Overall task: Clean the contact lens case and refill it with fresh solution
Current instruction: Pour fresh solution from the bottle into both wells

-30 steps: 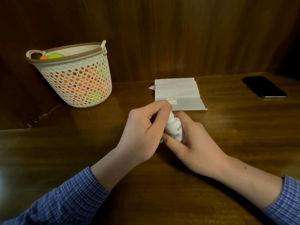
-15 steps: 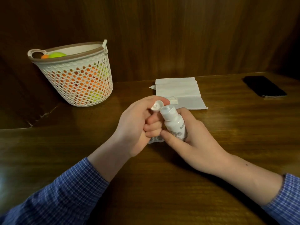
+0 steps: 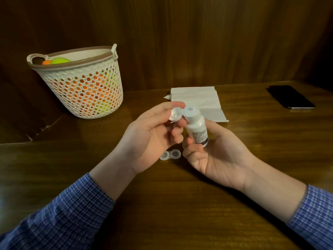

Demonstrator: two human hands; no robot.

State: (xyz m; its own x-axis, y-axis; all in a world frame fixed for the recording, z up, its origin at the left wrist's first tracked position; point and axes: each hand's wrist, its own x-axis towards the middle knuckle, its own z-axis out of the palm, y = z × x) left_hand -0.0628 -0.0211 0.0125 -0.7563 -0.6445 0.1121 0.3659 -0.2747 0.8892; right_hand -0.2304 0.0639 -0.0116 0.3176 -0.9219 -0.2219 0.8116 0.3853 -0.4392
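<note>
Right now the solution bottle (image 3: 197, 128) is held upright in the right hand (image 3: 216, 156), fingers curled round its body, well above the table (image 3: 162, 204). Left hand (image 3: 153, 134) pinches the flip cap (image 3: 175, 115), which is swung open beside the nozzle, w/ the other fingers loosely curled. Lens case (image 3: 170, 154) sits on the table below & between the hands, both wells uncapped, partly hidden by the left hand.

Risks, as I judge them:
- bottle squeezed while tipping → solution squirts past the small wells onto the wood; grip is mid-body, so pressure comes easily
- nozzle touches fingers or case rim → contaminated tip
- case is light & nothing holds it; a knock from either hand while lowering could skid or flip it
- hinged cap may spring back over the nozzle if let go, blocking the stream
- can't tell whether wells are dry or hold liquid; if old liquid remains, topping up defeats the cleaning

Tissue (image 3: 198, 100) lies behind the hands, near enough for spills. Basket (image 3: 79, 83) & phone (image 3: 291, 96) are well apart, prob. not at risk
</note>
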